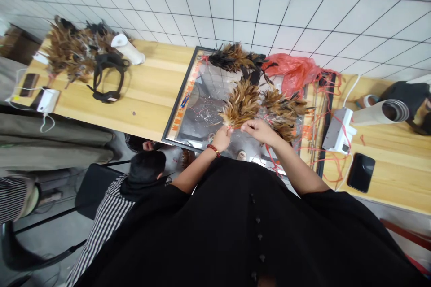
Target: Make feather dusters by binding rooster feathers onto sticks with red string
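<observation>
My left hand (222, 138), a beaded bracelet at its wrist, is closed on the base of a bunch of brown feathers (243, 102). The feathers fan out away from me. My right hand (258, 130) is pinched just to the right of that base; a thin red strand shows between the two hands, but what the right fingertips hold is too small to make out. More brown feathers (284, 106) lie to the right. A darker feather bundle (232, 58) lies behind. Beneath them is a framed reflective panel (191, 134) with small white scraps on it.
A red plastic bag (292, 69), red strings (311, 148), a white power strip (339, 131), a phone (361, 172) and a roll (382, 113) are on the right. Leftward are a black head strap (108, 78), a white roll (128, 48) and piled feathers (72, 51). A person (114, 202) sits at left.
</observation>
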`<state>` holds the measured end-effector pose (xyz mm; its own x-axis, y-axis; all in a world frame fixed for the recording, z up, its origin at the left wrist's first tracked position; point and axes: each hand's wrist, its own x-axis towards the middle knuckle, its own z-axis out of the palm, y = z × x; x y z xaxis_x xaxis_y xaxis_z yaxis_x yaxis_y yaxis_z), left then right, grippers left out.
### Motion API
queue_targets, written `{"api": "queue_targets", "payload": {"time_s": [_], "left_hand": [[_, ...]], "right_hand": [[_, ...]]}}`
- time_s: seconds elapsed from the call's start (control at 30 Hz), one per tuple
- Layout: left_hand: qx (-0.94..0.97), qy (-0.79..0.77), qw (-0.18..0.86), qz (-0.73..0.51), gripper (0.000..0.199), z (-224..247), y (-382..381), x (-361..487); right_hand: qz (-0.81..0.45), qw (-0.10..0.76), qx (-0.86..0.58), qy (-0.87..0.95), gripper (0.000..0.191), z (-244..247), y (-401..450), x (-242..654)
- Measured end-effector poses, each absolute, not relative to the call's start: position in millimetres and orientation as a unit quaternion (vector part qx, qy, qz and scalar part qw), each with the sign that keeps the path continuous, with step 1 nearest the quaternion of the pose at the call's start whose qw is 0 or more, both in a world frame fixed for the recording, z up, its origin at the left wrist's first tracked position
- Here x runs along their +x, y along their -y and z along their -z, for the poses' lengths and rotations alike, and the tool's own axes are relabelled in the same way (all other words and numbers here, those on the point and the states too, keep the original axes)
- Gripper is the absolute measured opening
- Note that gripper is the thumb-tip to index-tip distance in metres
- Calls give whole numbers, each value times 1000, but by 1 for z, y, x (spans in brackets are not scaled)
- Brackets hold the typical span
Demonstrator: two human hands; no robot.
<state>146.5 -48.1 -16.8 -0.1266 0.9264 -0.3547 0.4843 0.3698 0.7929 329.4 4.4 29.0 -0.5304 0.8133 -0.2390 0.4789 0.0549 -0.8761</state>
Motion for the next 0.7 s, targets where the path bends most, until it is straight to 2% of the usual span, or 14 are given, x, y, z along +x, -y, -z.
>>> {"api": "queue_targets", "payload": {"time_s": [0.07, 0.23, 0.43, 0.57, 0.7], "left_hand": [[566, -705, 395, -165, 9, 9, 48, 146], [705, -655, 271, 20, 30, -16, 51, 140], [829, -538, 114, 101, 40, -31, 44, 118], [887, -432, 93, 135, 43, -38, 33, 101], [902, -370, 151, 165, 44, -43, 17, 90]], "right_hand": [[-446, 122, -408, 787, 23, -47, -13, 322], [-305, 43, -358, 881, 23, -67, -38, 297], [-266, -7, -377, 887, 22, -49, -64, 278], [-280, -34, -390, 877, 22, -34, -73, 267], [-326, -18, -406, 854, 23, -18, -81, 260]]}}
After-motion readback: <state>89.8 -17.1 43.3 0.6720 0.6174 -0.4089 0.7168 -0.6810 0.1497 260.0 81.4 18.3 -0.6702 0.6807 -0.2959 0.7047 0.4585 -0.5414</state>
